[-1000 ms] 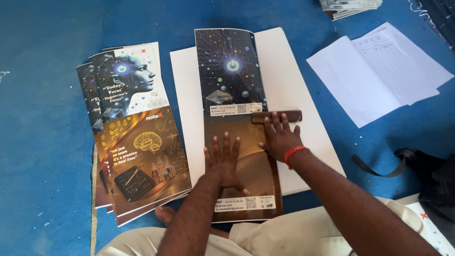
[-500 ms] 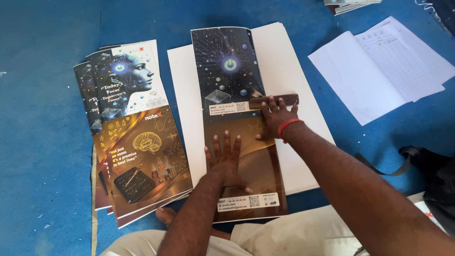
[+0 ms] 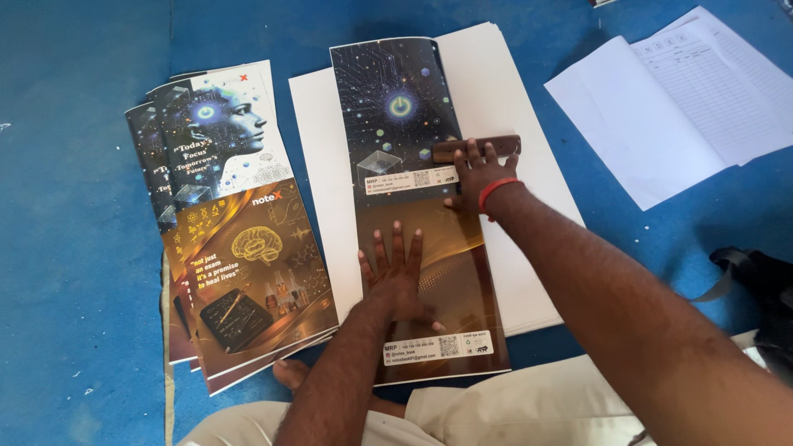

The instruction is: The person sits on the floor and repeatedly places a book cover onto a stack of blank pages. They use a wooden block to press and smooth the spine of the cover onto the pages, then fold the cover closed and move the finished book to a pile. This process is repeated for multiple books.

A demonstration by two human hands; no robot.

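A long printed cover sheet (image 3: 388, 107), dark blue at the far end and brown-gold at the near end, lies on a stack of white paper (image 3: 504, 99). My left hand (image 3: 395, 277) lies flat on its near half, fingers spread. My right hand (image 3: 475, 173) presses a small dark wooden block (image 3: 477, 147) against the sheet's right edge, about halfway along.
A fanned pile of printed notebook covers (image 3: 239, 239) lies to the left on the blue floor mat (image 3: 74, 248). Loose white lined sheets (image 3: 677, 99) lie at the upper right. A dark bag with a strap (image 3: 756, 281) sits at the right edge. My bare foot (image 3: 291, 373) shows below.
My right hand has slid the wooden block farther up the sheet's right edge. My left hand has stayed flat on the near half.
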